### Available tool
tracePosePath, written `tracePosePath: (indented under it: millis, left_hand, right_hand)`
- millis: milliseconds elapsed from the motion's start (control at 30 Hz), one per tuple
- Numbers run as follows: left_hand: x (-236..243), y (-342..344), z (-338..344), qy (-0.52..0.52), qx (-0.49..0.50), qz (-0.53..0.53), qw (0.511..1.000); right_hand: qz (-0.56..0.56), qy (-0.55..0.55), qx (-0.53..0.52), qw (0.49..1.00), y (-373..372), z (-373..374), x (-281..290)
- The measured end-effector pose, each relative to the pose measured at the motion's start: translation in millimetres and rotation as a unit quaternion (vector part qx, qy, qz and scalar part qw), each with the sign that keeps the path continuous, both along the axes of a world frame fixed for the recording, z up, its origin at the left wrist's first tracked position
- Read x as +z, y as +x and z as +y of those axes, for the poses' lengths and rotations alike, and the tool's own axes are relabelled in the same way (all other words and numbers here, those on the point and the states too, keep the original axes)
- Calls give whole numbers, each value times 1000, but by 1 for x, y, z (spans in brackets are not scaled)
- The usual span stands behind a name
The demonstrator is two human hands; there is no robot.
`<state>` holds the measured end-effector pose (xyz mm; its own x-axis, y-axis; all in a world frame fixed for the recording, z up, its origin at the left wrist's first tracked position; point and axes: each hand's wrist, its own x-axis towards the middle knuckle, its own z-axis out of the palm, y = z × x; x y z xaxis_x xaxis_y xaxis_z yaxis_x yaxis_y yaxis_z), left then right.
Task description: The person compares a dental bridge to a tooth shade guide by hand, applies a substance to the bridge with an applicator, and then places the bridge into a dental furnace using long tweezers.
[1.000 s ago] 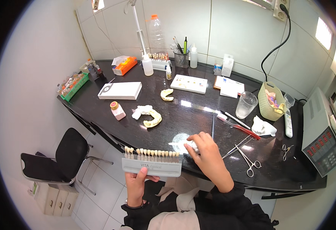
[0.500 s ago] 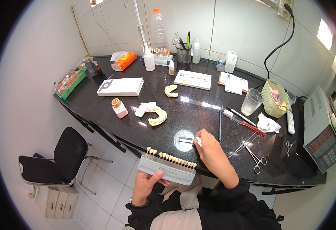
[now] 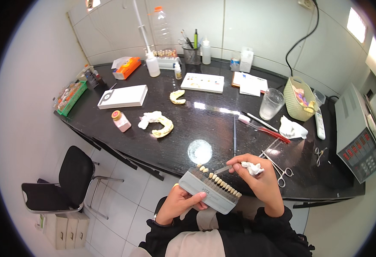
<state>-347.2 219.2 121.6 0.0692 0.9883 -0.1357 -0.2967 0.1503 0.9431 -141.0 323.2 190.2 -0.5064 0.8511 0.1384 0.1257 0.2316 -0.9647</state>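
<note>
My left hand [image 3: 175,205] grips a grey shade-guide holder [image 3: 203,190] with a row of cream tooth-shaped tabs [image 3: 222,183], which has a gap toward its left end. My right hand [image 3: 261,180] pinches a thin grey strip [image 3: 223,169] beside that gap, together with a crumpled white tissue [image 3: 253,168]; the strip's far end is small and hard to make out. On the black desk [image 3: 205,124] behind them are a round pale disc or patch [image 3: 200,150], a cream and white horseshoe dental cast [image 3: 162,130] and a smaller cast [image 3: 176,96].
Forceps [image 3: 282,175], a red toothbrush [image 3: 268,132], a glass [image 3: 270,107], a basket [image 3: 298,107] and a grey device [image 3: 357,145] crowd the right. A pink-filled bottle [image 3: 121,124], boxes and several bottles stand left and back. A black chair [image 3: 74,175] is beside the desk.
My right hand has moved from over the pale disc down and right to the holder, with the strip and tissue. My left hand has moved the holder rightward and tilted it further.
</note>
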Motion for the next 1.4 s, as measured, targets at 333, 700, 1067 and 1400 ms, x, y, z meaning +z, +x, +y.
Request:
tracePosePath:
  millis: [333,700,1067,1400]
  left_hand:
    - [7,45,23,19,-119,49,991]
    - [5,75,32,17,-181,34,983]
    - [3,92,34,43,-203,35,978]
    - [14,103,32,21,-195,-1,981]
  right_hand:
    - [-140,236,3,962,46,-15,12]
    - [-188,257,-67,946,68,-25,9]
    - [-160,200,-24,966,86,-26,8]
    - [-74,104,-122,984,106,-37,17]
